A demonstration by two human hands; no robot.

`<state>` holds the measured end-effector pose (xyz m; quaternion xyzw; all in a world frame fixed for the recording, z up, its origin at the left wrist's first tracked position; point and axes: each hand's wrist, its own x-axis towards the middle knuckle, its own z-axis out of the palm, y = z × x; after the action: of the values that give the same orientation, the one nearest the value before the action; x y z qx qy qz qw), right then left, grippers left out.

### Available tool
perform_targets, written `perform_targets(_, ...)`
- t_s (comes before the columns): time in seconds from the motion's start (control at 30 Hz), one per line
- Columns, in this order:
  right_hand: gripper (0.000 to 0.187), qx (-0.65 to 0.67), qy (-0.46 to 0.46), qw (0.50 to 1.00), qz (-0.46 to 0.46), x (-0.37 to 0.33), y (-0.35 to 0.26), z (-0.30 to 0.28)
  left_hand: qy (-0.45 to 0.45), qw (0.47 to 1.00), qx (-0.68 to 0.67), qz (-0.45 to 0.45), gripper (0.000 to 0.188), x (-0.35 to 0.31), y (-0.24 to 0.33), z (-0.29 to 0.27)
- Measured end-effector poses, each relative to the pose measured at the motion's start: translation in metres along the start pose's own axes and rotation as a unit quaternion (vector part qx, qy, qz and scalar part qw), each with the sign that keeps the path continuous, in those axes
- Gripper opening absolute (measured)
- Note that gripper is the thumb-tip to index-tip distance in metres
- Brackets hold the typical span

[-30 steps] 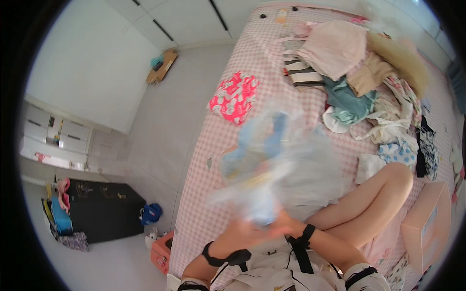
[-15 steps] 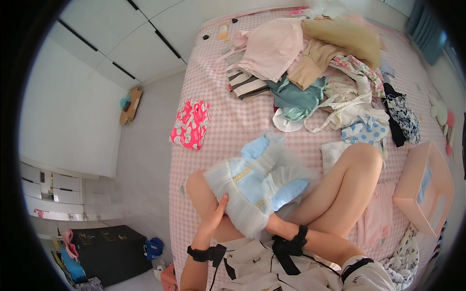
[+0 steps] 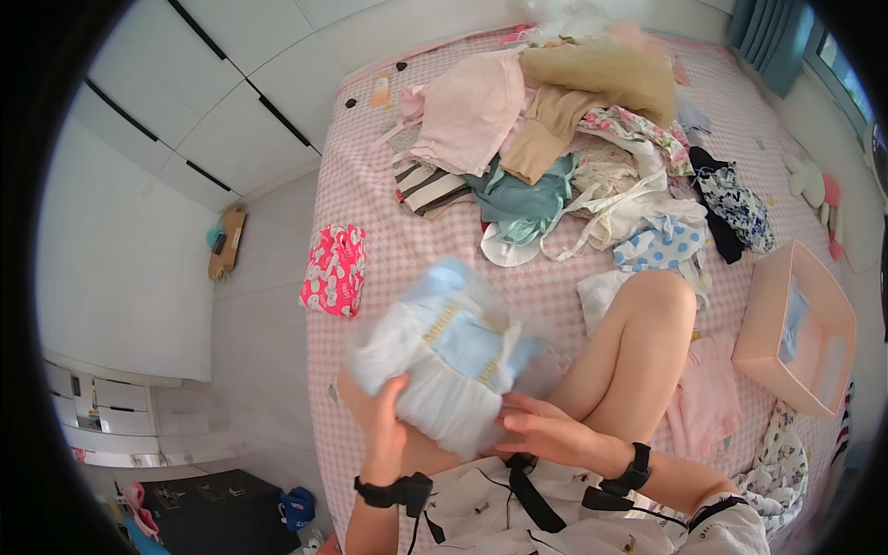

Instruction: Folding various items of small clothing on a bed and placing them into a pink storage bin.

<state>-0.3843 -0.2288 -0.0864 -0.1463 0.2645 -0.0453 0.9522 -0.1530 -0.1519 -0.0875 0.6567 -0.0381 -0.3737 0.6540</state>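
Note:
A pale blue tulle child's dress with gold trim hangs in front of my lap, blurred at its upper and side edges. My left hand grips its lower left side, thumb on the near face and the other fingers mostly hidden. At the lower right edge, my right hand has its fingers against the tulle, pinching its side. The skirt bunches between the two hands. Beyond the dress to the left lies a folded bright pink patterned garment.
A heap of clothes covers the far middle of the checked bed. A peach storage box holding a blue cloth stands at right, near a pink garment. My raised knee is beside it. A black chest stands on the floor at left.
My right hand has come out from under the skirt to its right edge, wrist farther right. The dress has shifted left and its skirt is gathered narrower. The whole view has turned slightly.

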Motion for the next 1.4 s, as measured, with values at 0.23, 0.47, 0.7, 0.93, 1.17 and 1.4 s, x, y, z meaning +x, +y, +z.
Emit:
perform_targets(0.23,0.069,0.057,-0.069,0.988,-0.122,0.041,-0.029,0.050,-0.100,0.988,0.003,0.121,0.055,-0.055,0.047,0.017)
perform_targets(0.47,0.071,0.137,-0.195,0.970,0.051,0.003,-0.056,0.064,-0.116,0.984,-0.137,-0.016,0.055,-0.080,0.065,0.041)
perform_targets(0.7,0.047,-0.024,0.115,0.909,-0.400,-0.102,-0.109,0.028,-0.355,0.925,-0.092,0.103,0.068,-0.065,0.047,0.094)
perform_targets(0.93,0.038,-0.004,0.382,0.565,-0.731,-0.323,-0.144,-0.092,-0.457,0.888,0.059,0.008,0.063,-0.047,0.052,0.139)
perform_targets(1.17,0.025,-0.031,0.552,0.505,-0.663,-0.507,-0.149,-0.139,-0.312,0.915,0.256,-0.007,0.047,-0.018,0.023,0.106)
perform_targets(1.4,0.021,-0.121,0.675,0.586,-0.432,-0.536,-0.137,-0.278,-0.226,0.913,0.337,-0.050,0.039,0.009,-0.007,0.034)
